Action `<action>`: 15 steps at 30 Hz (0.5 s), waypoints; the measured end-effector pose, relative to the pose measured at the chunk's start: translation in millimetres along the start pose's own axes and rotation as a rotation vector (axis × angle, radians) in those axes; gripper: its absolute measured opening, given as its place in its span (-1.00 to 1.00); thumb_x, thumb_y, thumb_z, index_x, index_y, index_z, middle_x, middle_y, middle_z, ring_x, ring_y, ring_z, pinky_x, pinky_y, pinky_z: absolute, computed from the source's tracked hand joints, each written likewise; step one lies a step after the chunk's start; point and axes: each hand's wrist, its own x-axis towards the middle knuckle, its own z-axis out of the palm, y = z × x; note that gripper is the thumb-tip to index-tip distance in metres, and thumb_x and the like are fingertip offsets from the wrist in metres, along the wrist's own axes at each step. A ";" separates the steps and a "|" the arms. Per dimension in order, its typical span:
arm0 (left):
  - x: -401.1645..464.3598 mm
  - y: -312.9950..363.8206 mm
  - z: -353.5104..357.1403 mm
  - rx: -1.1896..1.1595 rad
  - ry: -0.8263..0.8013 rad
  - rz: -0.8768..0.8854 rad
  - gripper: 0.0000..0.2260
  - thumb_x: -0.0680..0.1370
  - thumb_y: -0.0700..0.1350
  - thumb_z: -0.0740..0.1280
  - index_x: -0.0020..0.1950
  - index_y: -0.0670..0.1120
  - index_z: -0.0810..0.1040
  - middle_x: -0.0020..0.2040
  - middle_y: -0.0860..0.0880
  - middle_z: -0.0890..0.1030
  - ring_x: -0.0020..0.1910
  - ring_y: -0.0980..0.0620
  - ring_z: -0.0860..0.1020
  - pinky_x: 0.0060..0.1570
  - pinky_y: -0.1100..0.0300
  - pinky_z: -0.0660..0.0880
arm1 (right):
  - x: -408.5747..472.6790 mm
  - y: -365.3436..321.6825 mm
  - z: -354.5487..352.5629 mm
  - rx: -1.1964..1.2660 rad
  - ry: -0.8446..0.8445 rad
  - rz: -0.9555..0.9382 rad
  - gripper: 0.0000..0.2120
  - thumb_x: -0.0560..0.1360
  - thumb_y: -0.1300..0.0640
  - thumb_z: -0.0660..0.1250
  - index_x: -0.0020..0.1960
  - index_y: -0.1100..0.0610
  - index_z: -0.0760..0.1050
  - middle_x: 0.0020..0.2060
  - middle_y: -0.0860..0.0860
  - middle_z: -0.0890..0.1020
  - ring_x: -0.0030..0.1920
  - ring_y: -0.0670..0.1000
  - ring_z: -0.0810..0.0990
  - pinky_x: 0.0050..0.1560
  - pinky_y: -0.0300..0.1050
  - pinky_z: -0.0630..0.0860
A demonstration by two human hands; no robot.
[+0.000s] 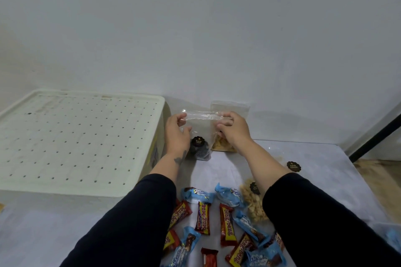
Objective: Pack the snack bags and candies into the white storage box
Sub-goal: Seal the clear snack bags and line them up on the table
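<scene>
A white storage box [71, 136] with a perforated lid closed on top stands at the left. Just right of it, a clear snack bag with dark contents [199, 134] stands upright. My left hand [176, 131] grips its top left corner and my right hand [233, 129] grips its top right corner. Behind it stands a second clear bag of pale chips [227, 108], partly hidden by my right hand. Several red and blue wrapped candies [204, 217] lie on the cloth near me, between my sleeves.
Two more clear snack bags [252, 199] with dark labels lie flat at the right, under my right forearm. A pale cloth [325, 180] covers the surface. The white wall is close behind. A wooden floor and a dark bar [377, 134] show at the far right.
</scene>
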 end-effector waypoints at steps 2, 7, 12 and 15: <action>7.2 -1.3 2.2 0.035 0.002 -0.007 -0.64 0.50 -0.37 0.32 0.27 -0.16 0.44 0.21 -0.08 0.44 0.13 0.10 0.45 0.16 0.27 0.40 | 7.2 -1.0 6.6 0.007 0.018 -0.019 -0.68 0.47 0.33 0.35 0.20 0.12 0.50 -0.12 0.02 0.66 0.03 0.06 0.63 0.09 0.02 0.60; 19.4 -1.7 11.3 0.046 0.005 -0.058 -0.54 0.49 -0.36 0.34 0.36 -0.16 0.35 0.33 -0.07 0.32 0.32 0.07 0.38 0.27 0.29 0.32 | 14.9 8.7 0.9 -0.189 0.177 -0.100 -0.76 0.50 0.31 0.32 0.14 0.15 0.57 -0.02 0.00 0.61 -0.01 -0.03 0.58 0.03 -0.26 0.46; 22.0 -2.4 21.1 0.095 -0.013 -0.032 -0.49 0.48 -0.33 0.38 0.40 -0.14 0.32 0.38 -0.08 0.28 0.35 0.04 0.35 0.30 0.34 0.22 | 27.0 27.0 -17.4 -0.241 0.453 0.013 -0.61 0.42 0.19 0.44 0.18 0.15 0.38 0.08 0.02 0.41 0.03 0.02 0.46 0.02 -0.13 0.40; 19.0 -3.7 23.3 0.121 0.008 -0.004 -0.48 0.48 -0.32 0.37 0.40 -0.12 0.32 0.39 -0.08 0.27 0.36 0.05 0.32 0.25 0.45 0.14 | 31.8 27.1 -19.0 -0.096 0.407 0.107 -0.51 0.42 0.14 0.45 0.23 0.17 0.29 0.05 0.04 0.45 0.01 0.08 0.50 0.04 -0.04 0.46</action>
